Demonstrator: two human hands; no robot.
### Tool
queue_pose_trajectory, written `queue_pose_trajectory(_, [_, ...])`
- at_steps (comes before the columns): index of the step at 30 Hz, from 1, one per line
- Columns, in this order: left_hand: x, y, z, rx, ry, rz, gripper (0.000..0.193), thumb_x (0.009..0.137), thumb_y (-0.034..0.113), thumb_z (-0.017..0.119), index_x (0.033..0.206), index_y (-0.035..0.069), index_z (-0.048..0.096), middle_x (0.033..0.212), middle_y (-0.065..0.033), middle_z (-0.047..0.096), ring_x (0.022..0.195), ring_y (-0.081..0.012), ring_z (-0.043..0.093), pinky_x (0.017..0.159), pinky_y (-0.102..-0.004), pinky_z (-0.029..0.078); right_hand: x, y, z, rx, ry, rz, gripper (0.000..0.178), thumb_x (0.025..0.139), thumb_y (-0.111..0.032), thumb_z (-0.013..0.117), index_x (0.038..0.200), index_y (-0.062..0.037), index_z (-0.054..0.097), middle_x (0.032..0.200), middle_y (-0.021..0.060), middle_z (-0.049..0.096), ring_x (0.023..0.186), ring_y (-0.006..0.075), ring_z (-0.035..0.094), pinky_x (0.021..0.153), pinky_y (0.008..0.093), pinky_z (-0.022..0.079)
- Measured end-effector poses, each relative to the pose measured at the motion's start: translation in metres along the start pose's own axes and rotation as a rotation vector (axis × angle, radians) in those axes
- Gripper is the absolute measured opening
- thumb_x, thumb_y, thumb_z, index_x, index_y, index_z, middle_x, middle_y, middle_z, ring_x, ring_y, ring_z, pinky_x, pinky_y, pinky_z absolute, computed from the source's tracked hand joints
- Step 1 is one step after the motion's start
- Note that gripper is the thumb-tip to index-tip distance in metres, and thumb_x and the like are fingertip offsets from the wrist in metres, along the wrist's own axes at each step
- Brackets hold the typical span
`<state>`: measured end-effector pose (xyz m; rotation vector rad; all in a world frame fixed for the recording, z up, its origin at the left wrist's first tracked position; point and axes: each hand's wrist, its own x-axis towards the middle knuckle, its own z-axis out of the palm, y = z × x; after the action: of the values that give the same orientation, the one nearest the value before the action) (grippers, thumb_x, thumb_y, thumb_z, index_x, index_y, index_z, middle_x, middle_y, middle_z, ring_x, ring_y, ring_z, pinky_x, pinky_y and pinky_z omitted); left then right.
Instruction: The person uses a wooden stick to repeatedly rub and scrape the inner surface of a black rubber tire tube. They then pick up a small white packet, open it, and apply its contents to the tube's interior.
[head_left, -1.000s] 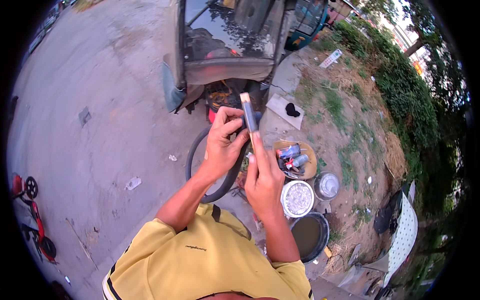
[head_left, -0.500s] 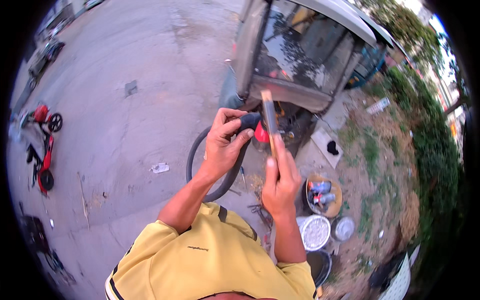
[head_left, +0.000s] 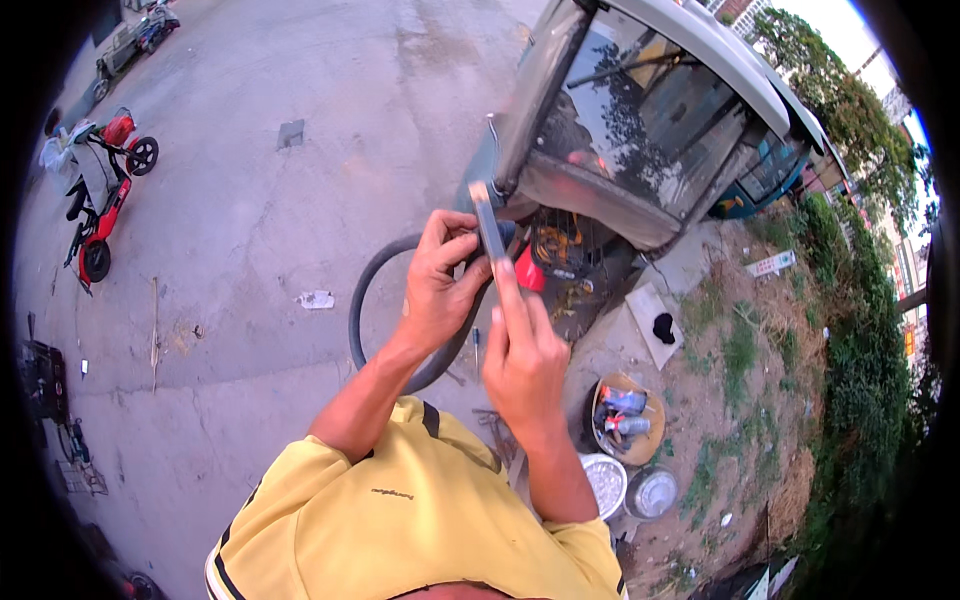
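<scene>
My left hand [head_left: 440, 272] is closed around a black rubber inner tube [head_left: 368, 300], pinching it between thumb and fingers. The tube loops down to the left and back toward my chest. In my right hand [head_left: 525, 360] is a flat, narrow stick-like tool [head_left: 488, 224] with a pale tan end and a grey middle. Its index finger lies stretched along the tool. The tool crosses in front of the pinched tube, close to my left fingertips. Whether it touches the rubber I cannot tell.
Ahead stands an enclosed vehicle [head_left: 640, 130] with a large windshield. To the right are a round tub [head_left: 655, 425] with bottles, a white bucket [head_left: 605, 482] and a lidded metal pot [head_left: 653, 492]. A red scooter [head_left: 100, 235] stands at the far left.
My right hand has moved left with the tool, which now overlaps the tube at my left fingers. My left hand keeps its grip. The whole view has shifted slightly.
</scene>
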<state>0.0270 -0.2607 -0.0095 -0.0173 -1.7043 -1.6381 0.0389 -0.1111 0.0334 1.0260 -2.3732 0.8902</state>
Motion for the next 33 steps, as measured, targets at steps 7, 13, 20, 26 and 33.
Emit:
queue_pose_trajectory(7, [-0.019, 0.011, 0.028, -0.074, 0.028, -0.003, 0.026, 0.089, -0.01, 0.076, 0.114, -0.005, 0.073, 0.124, -0.0092, 0.06, 0.105, -0.0163, 0.064, 0.09, -0.0284, 0.054, -0.019, 0.029, -0.044, 0.184, 0.16, -0.077, 0.053, 0.1, -0.003, 0.063, 0.152, -0.0115, 0.061, 0.102, 0.0148, 0.071, 0.073, 0.0329, 0.068, 0.062, 0.043, 0.055])
queue_pose_trajectory(13, [-0.031, 0.022, 0.05, 0.018, -0.006, 0.012, 0.027, 0.094, -0.009, 0.073, 0.119, -0.002, 0.077, 0.119, -0.0064, 0.056, 0.106, -0.0149, 0.059, 0.087, -0.0275, 0.052, -0.022, 0.024, -0.053, -0.004, -0.013, -0.026, 0.062, 0.094, 0.001, 0.067, 0.154, -0.0118, 0.059, 0.081, 0.0108, 0.055, 0.063, 0.0315, 0.063, 0.057, 0.0443, 0.052])
queue_pose_trajectory(20, [-0.037, 0.028, 0.053, 0.083, 0.006, 0.007, 0.025, 0.093, -0.008, 0.074, 0.117, -0.002, 0.077, 0.119, -0.0052, 0.057, 0.104, -0.014, 0.059, 0.086, -0.0274, 0.052, -0.035, 0.029, -0.061, -0.021, -0.03, -0.05, 0.063, 0.095, 0.0, 0.066, 0.156, -0.0159, 0.058, 0.082, 0.0091, 0.054, 0.061, 0.0322, 0.063, 0.055, 0.0457, 0.051])
queue_pose_trajectory(26, [-0.052, 0.054, 0.045, -0.063, 0.036, -0.091, 0.026, 0.092, -0.009, 0.075, 0.117, -0.001, 0.077, 0.125, -0.0059, 0.057, 0.11, -0.0129, 0.059, 0.089, -0.0256, 0.052, -0.035, 0.04, -0.067, 0.231, 0.264, -0.179, 0.054, 0.098, 0.001, 0.062, 0.152, -0.0037, 0.058, 0.1, 0.0157, 0.069, 0.073, 0.0345, 0.068, 0.066, 0.0455, 0.056])
queue_pose_trajectory(33, [-0.055, 0.042, 0.037, -0.069, -0.025, 0.002, 0.024, 0.092, -0.009, 0.075, 0.116, -0.006, 0.072, 0.13, -0.0074, 0.055, 0.105, -0.0095, 0.058, 0.083, -0.0241, 0.051, -0.042, 0.016, -0.061, 0.17, -0.013, -0.023, 0.054, 0.1, 0.005, 0.058, 0.154, -0.0027, 0.056, 0.105, 0.0205, 0.07, 0.079, 0.0338, 0.067, 0.069, 0.0422, 0.055])
